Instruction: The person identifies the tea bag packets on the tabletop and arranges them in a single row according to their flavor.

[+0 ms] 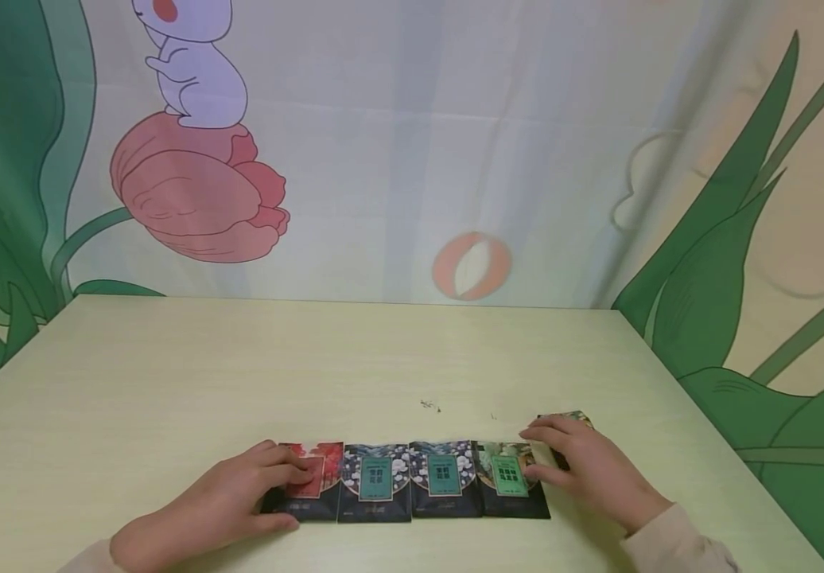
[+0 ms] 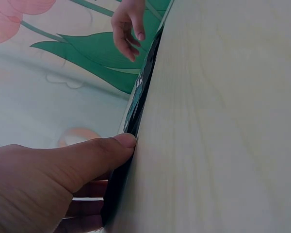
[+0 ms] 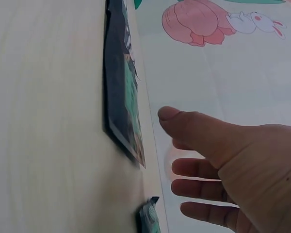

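Four-sided tea sachets lie side by side in a row. At its left end my left hand (image 1: 233,493) holds a red-and-black sachet (image 1: 320,509), fingers over its face and thumb at its near edge. Two dark blue sachets with white flowers, the left one (image 1: 375,509) and the right one (image 1: 446,506), fill the middle. A green-labelled sachet (image 1: 515,507) ends the row. Above its right side hovers my right hand (image 1: 594,469), its fingers loosely bent and nothing between them in the right wrist view. Another sachet (image 3: 149,218) lies partly hidden behind that hand.
The pale wooden table (image 1: 240,366) runs back to a printed curtain (image 1: 355,175) with a rabbit, flowers and leaves. Small dark specks (image 1: 429,406) lie on the tabletop beyond the row.
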{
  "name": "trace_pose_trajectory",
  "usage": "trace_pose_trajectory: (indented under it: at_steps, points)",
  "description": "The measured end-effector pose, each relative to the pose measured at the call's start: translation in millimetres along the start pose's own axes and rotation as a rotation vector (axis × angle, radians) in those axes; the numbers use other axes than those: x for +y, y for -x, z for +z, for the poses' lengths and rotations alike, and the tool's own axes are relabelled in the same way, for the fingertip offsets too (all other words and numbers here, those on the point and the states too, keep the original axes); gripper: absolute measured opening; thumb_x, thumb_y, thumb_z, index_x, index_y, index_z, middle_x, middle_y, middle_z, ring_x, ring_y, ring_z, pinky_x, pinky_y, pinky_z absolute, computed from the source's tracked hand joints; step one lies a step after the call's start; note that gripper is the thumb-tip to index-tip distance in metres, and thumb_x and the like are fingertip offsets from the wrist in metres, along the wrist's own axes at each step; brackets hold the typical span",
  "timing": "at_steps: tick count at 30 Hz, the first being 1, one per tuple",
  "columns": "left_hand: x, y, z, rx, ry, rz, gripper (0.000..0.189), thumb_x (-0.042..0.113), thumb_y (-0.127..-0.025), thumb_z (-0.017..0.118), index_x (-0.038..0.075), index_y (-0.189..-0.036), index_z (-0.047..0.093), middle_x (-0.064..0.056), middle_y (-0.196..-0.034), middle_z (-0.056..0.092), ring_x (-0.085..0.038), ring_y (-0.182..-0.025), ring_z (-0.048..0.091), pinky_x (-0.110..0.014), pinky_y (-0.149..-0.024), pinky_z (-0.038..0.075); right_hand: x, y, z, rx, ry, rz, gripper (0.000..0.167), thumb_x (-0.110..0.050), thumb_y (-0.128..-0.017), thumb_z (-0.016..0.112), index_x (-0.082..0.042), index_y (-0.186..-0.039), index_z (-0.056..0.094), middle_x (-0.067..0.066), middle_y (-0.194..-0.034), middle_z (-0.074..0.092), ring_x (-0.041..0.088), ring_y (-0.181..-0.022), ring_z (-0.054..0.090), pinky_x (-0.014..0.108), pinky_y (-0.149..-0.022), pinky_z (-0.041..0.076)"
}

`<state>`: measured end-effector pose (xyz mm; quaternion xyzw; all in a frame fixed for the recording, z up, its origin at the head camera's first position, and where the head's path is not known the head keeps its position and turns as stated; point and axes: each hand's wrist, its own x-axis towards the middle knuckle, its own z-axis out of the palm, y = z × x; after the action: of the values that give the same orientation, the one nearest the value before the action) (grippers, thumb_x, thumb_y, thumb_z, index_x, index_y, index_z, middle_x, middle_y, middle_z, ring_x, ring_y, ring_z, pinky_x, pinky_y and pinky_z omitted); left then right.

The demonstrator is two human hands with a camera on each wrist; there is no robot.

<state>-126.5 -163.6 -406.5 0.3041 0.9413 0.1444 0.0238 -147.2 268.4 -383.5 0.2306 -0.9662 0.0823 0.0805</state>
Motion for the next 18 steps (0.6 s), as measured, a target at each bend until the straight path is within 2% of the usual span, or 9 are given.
trace_pose_trajectory:
  at_steps: [5, 11, 18]
  points:
    - [0.3, -0.1, 0.4, -0.002, -0.003, -0.006, 0.05, 0.054, -0.077, 0.073, 0.021, -0.114, 0.07, 0.005, -0.122, 0.061, -0.018, -0.113, 0.056, -0.041, -0.09, 0.054, 10.6, 1.4, -1.8, 0.022, 0.032, -0.016, 0.038, -0.033, -0.08, 0.076, -0.014, -0.113, 0.069, 0.007, -0.121, 0.064, 0.027, -0.111, 0.061, 0.044, -0.092, 0.052]
    - [0.5, -0.2, 0.6, 0.0, -0.008, -0.008, 0.05, 0.054, -0.076, 0.073, 0.021, -0.114, 0.07, 0.005, -0.121, 0.061, -0.017, -0.112, 0.055, -0.04, -0.089, 0.054, 19.5, 1.9, -7.7, -0.044, 0.009, 0.015, 0.042, -0.031, -0.08, 0.077, -0.013, -0.116, 0.068, 0.009, -0.123, 0.063, 0.03, -0.113, 0.06, 0.048, -0.093, 0.05]
    - [0.6, 0.3, 0.5, 0.023, -0.016, 0.014, 0.049, 0.052, -0.077, 0.073, 0.02, -0.114, 0.07, 0.005, -0.12, 0.061, -0.018, -0.11, 0.056, -0.04, -0.088, 0.055, 31.5, 1.4, -9.0, -0.101, 0.006, 0.039, 0.043, -0.027, -0.076, 0.079, -0.008, -0.113, 0.068, 0.013, -0.123, 0.062, 0.034, -0.114, 0.059, 0.049, -0.094, 0.05]
